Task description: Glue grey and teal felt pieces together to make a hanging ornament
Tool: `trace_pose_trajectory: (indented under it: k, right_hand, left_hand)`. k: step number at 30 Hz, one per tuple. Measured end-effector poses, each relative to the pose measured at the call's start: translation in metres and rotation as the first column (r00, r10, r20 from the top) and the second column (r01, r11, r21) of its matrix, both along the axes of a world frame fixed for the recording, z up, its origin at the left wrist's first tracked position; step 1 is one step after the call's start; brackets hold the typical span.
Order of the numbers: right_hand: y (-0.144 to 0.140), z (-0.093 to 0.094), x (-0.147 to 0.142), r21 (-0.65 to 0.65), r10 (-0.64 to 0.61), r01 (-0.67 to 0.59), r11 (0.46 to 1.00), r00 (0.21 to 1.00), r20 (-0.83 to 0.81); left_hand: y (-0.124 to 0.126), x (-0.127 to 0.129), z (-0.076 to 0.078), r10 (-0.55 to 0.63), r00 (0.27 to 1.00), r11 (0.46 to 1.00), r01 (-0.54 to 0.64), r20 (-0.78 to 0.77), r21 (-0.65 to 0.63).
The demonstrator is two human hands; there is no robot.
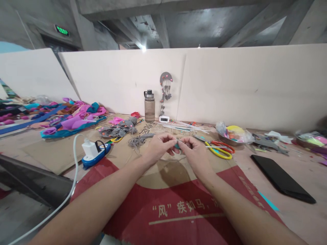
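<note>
Above the cardboard, my left hand [161,147] and my right hand [194,153] meet in front of me, thumbs and fingertips pinched together. Between them is a small teal piece [176,146], perhaps felt, mostly hidden by the fingers. A thin grey cord [176,160] shows just below the fingertips. Nearest on the right lie yellow-handled scissors [222,154] and red-handled scissors [227,146]. To the left is a bundle of grey cord [138,141], beside grey felt pieces with pink dots [117,129].
A water bottle [149,109], a small white digital clock [164,119] and a hanging grey felt ornament [166,85] stand by the white partition. A blue power strip [97,158] is at left, a black phone [282,178] at right. A metal bowl [231,140] holds colourful bits.
</note>
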State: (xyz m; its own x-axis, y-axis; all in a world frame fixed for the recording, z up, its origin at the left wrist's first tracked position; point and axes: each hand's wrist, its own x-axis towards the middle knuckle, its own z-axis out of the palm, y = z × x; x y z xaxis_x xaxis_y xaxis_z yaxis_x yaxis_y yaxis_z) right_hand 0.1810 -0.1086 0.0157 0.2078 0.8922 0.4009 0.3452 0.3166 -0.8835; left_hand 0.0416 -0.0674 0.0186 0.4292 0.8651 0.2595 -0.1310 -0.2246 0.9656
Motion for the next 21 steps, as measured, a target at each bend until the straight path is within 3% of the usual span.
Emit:
trace_pose_trajectory:
  k: [4, 8, 21]
  right_hand:
    - [-0.0009, 0.0013, 0.0017, -0.027, 0.0, -0.002, 1.0, 0.999, -0.044]
    - [-0.0045, 0.0036, 0.0026, -0.057, 0.014, -0.016, 0.998, 0.999, -0.04]
    - [-0.0079, 0.0036, 0.0022, -0.028, 0.027, -0.026, 0.999, 0.999, 0.035]
  left_hand:
    - [0.0009, -0.0023, 0.0002, -0.083, 0.996, 0.993, 0.085, 0.033, -0.076]
    - [0.0031, -0.0039, -0.0006, -0.077, 0.997, 0.994, 0.078, 0.023, -0.07]
    - [0.0032, -0.006, 0.0014, 0.05, 0.985, 0.986, -0.022, -0.164, 0.163]
